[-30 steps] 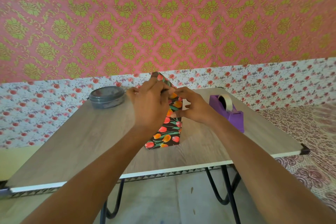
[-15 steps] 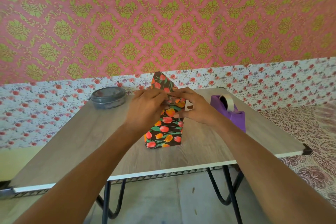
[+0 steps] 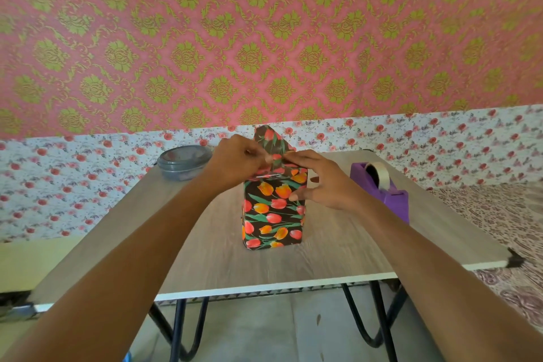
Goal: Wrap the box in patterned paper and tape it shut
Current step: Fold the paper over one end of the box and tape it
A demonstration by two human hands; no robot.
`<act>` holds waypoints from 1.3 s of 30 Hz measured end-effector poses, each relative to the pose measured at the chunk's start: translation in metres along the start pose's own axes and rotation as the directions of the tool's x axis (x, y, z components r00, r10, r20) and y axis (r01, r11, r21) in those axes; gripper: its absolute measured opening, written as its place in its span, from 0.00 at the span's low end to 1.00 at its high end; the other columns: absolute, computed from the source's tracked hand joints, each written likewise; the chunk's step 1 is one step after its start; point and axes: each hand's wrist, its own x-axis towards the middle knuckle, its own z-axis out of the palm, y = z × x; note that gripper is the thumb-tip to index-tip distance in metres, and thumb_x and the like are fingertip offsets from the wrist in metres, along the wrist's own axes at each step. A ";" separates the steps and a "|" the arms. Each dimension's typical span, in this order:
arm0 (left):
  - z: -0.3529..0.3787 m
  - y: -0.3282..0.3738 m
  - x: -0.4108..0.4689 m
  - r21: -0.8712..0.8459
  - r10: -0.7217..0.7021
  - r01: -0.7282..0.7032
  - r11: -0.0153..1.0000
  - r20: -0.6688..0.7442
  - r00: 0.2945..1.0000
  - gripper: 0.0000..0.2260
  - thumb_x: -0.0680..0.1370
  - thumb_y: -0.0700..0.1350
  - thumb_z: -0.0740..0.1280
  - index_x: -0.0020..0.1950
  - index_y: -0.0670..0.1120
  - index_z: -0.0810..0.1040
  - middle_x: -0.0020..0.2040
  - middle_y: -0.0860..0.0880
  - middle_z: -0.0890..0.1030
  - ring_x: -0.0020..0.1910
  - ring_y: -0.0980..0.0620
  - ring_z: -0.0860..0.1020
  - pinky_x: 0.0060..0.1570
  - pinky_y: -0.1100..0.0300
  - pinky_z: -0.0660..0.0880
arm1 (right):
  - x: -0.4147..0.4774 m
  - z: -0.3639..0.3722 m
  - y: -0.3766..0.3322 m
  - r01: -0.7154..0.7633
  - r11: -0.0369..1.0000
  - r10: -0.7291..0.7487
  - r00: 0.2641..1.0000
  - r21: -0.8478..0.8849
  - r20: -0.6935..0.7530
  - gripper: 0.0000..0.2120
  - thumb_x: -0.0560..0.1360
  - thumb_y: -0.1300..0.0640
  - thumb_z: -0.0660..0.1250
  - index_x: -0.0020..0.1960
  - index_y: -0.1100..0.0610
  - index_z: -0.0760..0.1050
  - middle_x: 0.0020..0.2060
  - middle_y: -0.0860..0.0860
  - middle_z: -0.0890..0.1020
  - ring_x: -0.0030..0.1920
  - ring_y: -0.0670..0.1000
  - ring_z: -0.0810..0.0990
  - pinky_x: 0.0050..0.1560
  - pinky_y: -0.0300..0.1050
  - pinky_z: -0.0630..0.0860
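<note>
Grey wood-grain worktop (image 3: 352,244) before you. Upright box in black tulip-patterned paper (image 3: 273,214) at centre. Your left hand (image 3: 235,166), fingers curled, pinches raised paper flap (image 3: 269,139) at box's 12 o'clock. Your right hand (image 3: 320,182) grips box's upper corner, 2 o'clock. Purple tape dispenser (image 3: 390,197) at 3 o'clock. Round grey lidded tub (image 3: 183,161) at 10 o'clock.

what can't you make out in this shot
Head view, the only one:
- Top folds of the box: covered by the left hand and right hand.
- Any tape piece in the fingers: too small to tell.
- Box's back: faces away.
- Contents of the container: hidden by its dark lid.
</note>
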 end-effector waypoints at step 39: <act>-0.001 -0.010 0.028 -0.388 -0.405 0.368 0.845 -0.015 0.914 0.13 0.75 0.31 0.71 0.52 0.47 0.78 0.33 0.41 0.75 0.24 0.50 0.69 0.24 0.62 0.60 | 0.010 -0.005 0.001 0.047 0.999 -0.046 0.996 -0.007 0.075 0.43 0.67 0.58 0.83 0.76 0.41 0.68 0.68 0.42 0.69 0.67 0.39 0.67 0.58 0.30 0.66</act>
